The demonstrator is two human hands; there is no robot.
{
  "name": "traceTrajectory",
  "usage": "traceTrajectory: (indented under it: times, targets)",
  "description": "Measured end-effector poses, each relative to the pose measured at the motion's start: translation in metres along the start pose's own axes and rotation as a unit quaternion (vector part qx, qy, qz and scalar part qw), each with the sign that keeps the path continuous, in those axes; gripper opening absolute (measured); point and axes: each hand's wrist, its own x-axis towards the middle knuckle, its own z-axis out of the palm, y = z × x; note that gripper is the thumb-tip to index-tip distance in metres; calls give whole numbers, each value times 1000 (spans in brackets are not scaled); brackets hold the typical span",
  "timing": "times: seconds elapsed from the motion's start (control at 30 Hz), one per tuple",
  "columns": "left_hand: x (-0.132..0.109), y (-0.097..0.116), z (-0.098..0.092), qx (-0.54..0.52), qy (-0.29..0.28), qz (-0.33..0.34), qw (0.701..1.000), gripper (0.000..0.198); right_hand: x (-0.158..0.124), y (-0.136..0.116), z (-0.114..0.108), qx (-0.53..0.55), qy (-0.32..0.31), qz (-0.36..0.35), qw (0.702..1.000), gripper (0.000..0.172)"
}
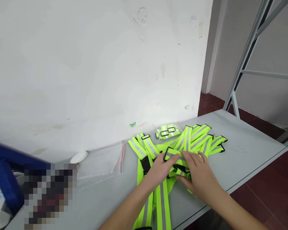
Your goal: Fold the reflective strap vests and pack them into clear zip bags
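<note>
A pile of neon-yellow reflective straps (194, 137) with grey stripes and black buckles lies on a grey table (244, 153). My left hand (159, 169) grips a folded strap bundle (176, 161) near a black buckle, fingers curled on it. My right hand (199, 174) lies over the same bundle from the right, fingers pressed on it. Long straps (158, 204) run toward me over the table's front edge. A small bagged strap set (168, 131) sits by the wall behind the pile.
Clear plastic zip bags (103, 161) lie left of the straps. A white oval object (78, 157) rests by the wall. A blue chair-like shape (4, 172) and a blurred patch sit at far left. A metal shelf frame (244, 60) stands at right over dark red floor.
</note>
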Motion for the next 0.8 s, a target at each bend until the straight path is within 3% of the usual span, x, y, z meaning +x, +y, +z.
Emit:
traceTrajectory:
  times: [0.17,0.33,0.47,0.6,0.7,0.8]
  targets:
    - [-5,-2,-7,5,-39,1,999,50,11,-1,-3,-13,-96,-1,995,79]
    - [-9,-1,-13,32,-85,70,993,49,15,7,-23,113,-124,23,986,77]
    - [-4,-3,-14,55,-116,134,983,44,28,16,-52,231,-227,33,945,68]
    - [2,-1,-11,88,-120,210,966,38,45,27,-76,246,-253,-5,936,41]
    - [6,2,-8,126,-109,251,953,35,54,31,-79,263,-264,-16,928,36]
    - [13,3,-6,124,-88,251,956,37,58,30,-73,311,-282,30,907,30]
